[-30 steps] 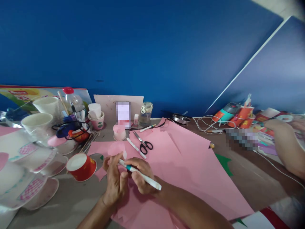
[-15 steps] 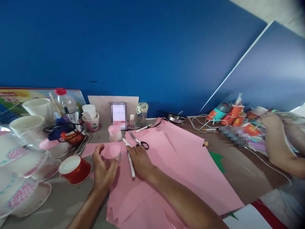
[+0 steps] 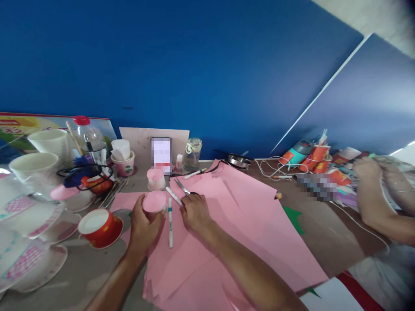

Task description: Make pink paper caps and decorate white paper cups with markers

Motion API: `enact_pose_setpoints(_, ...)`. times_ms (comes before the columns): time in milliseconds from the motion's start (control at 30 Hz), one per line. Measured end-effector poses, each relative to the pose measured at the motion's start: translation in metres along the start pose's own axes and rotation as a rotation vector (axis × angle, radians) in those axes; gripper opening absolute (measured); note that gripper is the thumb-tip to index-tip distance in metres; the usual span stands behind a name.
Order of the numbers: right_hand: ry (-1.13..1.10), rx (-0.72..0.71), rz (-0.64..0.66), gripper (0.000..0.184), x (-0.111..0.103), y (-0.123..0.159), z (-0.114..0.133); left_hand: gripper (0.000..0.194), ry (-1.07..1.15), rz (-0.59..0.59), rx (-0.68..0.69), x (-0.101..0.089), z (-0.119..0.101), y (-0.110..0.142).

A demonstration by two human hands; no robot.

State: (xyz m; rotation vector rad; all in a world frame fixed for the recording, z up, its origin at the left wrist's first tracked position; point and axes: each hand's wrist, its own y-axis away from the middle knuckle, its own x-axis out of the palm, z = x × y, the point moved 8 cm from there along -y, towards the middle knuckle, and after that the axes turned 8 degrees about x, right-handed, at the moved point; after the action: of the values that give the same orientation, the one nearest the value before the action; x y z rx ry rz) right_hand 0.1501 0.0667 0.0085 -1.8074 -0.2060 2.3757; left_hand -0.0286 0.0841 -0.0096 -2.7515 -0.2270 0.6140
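Observation:
My left hand (image 3: 145, 224) is closed round a small paper cup with a pink top (image 3: 154, 202), at the left edge of the pink paper sheets (image 3: 259, 224). My right hand (image 3: 197, 212) is curled over the handles of the scissors (image 3: 183, 186), which lie on the paper with their blades pointing away to the left. The fingers hide most of the handles. Between my hands lies a white marker (image 3: 170, 229) with a green band. A second white pen (image 3: 173, 196) rests just left of my right fingertips.
Another pink-topped cup (image 3: 156, 179) stands behind, before a phone (image 3: 161, 151) and a glass jar (image 3: 193, 155). A red paper cup (image 3: 100, 228) and stacked white cups (image 3: 34, 172) are at left. A co-worker's arms (image 3: 372, 198) are at right, beside a cable-wrapped bottle (image 3: 296, 151).
My right hand has left the marker and moved slightly right onto the scissors' handles. The marker now lies farther left, nearer the cup. My left hand still holds the cup.

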Motion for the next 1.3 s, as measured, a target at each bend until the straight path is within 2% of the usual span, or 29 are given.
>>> enact_pose_setpoints(133, -0.099, 0.029, -0.07, 0.012, -0.008, -0.001, -0.003, 0.073, -0.022, 0.029, 0.022, 0.003, 0.002, 0.001)
enact_pose_setpoints(267, -0.548, 0.185, -0.158, 0.017, -0.017, -0.003, -0.023, 0.072, -0.007, 0.039, 0.06, 0.003, -0.003, 0.002)
enact_pose_setpoints(333, -0.782, 0.212, -0.155, 0.022, -0.018, -0.004, -0.026, 0.068, 0.004, -0.005, 0.124, -0.003, -0.011, 0.003)
enact_pose_setpoints(467, -1.169, 0.147, -0.022, 0.029, -0.02, 0.0, -0.011, 0.052, -0.053, -0.184, 0.39, -0.027, -0.037, 0.007)
enact_pose_setpoints(533, -1.245, 0.065, 0.074, 0.034, -0.024, 0.005, 0.006, 0.043, -0.042, -0.24, 0.511, -0.035, -0.047, 0.012)
enact_pose_setpoints(600, -1.249, -0.017, 0.158, 0.038, -0.029, 0.012, 0.023, 0.037, 0.05, -0.237, 0.568, -0.039, -0.053, 0.015)
enact_pose_setpoints(667, -1.205, -0.077, 0.222, 0.039, -0.032, 0.018, 0.036, 0.036, 0.207, -0.183, 0.516, -0.037, -0.054, 0.015)
enact_pose_setpoints(767, -1.126, -0.133, 0.285, 0.037, -0.033, 0.025, 0.048, 0.03, 0.429, -0.088, 0.281, -0.029, -0.049, 0.013)
enact_pose_setpoints(833, -1.121, -0.147, 0.332, 0.036, -0.031, 0.028, 0.052, 0.026, 0.535, -0.077, 0.157, -0.027, -0.047, 0.012)
enact_pose_setpoints(933, -1.18, -0.135, 0.438, 0.038, -0.022, 0.03, 0.053, 0.024, 0.651, -0.079, 0.052, -0.027, -0.042, 0.01)
enact_pose_setpoints(1033, -1.237, -0.082, 0.507, 0.042, -0.013, 0.031, 0.052, 0.024, 0.671, -0.111, 0.02, -0.03, -0.034, 0.005)
enact_pose_setpoints(1133, -1.249, -0.019, 0.487, 0.039, -0.012, 0.029, 0.049, 0.024, 0.683, -0.132, 0.023, -0.031, -0.031, 0.003)
enact_pose_setpoints(1300, -1.238, 0.021, 0.45, 0.036, -0.024, 0.027, 0.052, 0.021, 0.741, 0.012, 0.073, -0.019, -0.048, 0.01)
